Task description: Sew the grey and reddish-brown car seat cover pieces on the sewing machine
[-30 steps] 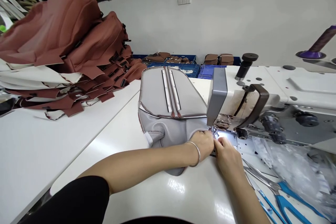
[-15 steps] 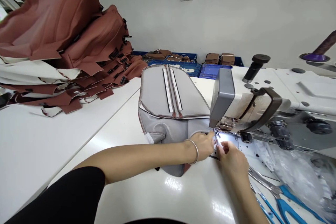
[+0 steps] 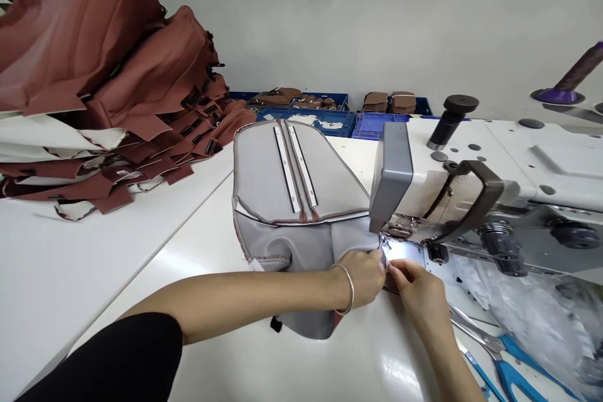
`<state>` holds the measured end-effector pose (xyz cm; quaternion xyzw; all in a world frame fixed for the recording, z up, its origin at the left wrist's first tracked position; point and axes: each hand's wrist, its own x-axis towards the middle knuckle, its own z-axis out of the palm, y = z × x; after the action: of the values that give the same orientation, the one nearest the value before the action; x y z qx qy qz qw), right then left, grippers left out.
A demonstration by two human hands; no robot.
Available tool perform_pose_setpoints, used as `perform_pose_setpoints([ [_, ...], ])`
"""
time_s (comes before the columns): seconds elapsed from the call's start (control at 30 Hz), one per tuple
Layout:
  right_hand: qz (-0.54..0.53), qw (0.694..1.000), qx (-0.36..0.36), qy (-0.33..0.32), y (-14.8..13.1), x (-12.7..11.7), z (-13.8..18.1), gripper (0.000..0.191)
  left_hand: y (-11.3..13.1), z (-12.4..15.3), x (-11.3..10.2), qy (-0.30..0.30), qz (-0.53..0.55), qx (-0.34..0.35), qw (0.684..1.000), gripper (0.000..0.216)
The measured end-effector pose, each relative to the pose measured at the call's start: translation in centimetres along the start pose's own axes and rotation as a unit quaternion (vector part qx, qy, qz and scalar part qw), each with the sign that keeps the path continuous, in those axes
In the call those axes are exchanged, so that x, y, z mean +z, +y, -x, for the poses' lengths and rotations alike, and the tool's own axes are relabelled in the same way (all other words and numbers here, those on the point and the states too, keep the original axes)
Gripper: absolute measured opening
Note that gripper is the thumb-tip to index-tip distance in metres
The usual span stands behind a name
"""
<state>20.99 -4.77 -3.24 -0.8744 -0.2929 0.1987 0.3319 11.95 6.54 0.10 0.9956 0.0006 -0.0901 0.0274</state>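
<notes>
A grey-backed sewn cover (image 3: 254, 169) with reddish-brown seam edges lies on the white table, two white strips running along its middle seam. Its right edge reaches under the head of a sewing machine (image 3: 393, 169), where a lamp lights the needle area. My left hand (image 3: 362, 276), a bangle at its wrist, is closed on the cover's edge just in front of the needle area. Close beside it, my right hand (image 3: 419, 286) pinches the same edge between thumb and fingers. The fingertips and the needle are partly hidden.
Large scissors (image 3: 499, 352) with blue handles lie at the lower right, near crumpled clear plastic (image 3: 527, 301). Piled reddish-brown covers (image 3: 113, 63) fill the left table. Blue crates (image 3: 339, 122) with brown pieces stand by the wall. A purple thread cone (image 3: 565, 91) is at right.
The cover has shifted slightly toward me, with both hands moving along with it. My right fingers have come closer to my left hand. The whole view has turned a little.
</notes>
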Motion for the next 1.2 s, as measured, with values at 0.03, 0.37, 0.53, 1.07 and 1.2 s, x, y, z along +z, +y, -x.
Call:
perform_pose_setpoints([
  [0.03, 0.003, 1.0, -0.016, 0.009, 0.0, 0.1, 0.2, 0.033, 0.1, 0.1, 0.1, 0.002, -0.003, 0.008, 1.0, 0.019],
  [0.37, 0.158, 0.972, -0.176, -0.015, 0.8, 0.0, 0.3, 0.032, 0.4, 0.6, 0.3, 0.015, 0.048, -0.007, 0.999, 0.021],
  [0.53, 0.214, 0.956, -0.202, 0.004, 0.4, -0.4, 0.7, 0.031, 0.3, 0.9, -0.4, 0.016, 0.074, -0.032, 0.997, 0.027],
  [1.07, 0.187, 0.962, -0.174, 0.098, 0.8, 0.3, -1.0, 0.033, -0.9, -0.9, -1.5, 0.004, 0.098, -0.076, 0.992, 0.03],
  [1.2, 0.115, 0.966, -0.104, 0.206, 1.4, 0.6, -1.3, 0.042, -1.3, -1.4, -1.1, 0.011, 0.097, -0.078, 0.992, 0.03],
])
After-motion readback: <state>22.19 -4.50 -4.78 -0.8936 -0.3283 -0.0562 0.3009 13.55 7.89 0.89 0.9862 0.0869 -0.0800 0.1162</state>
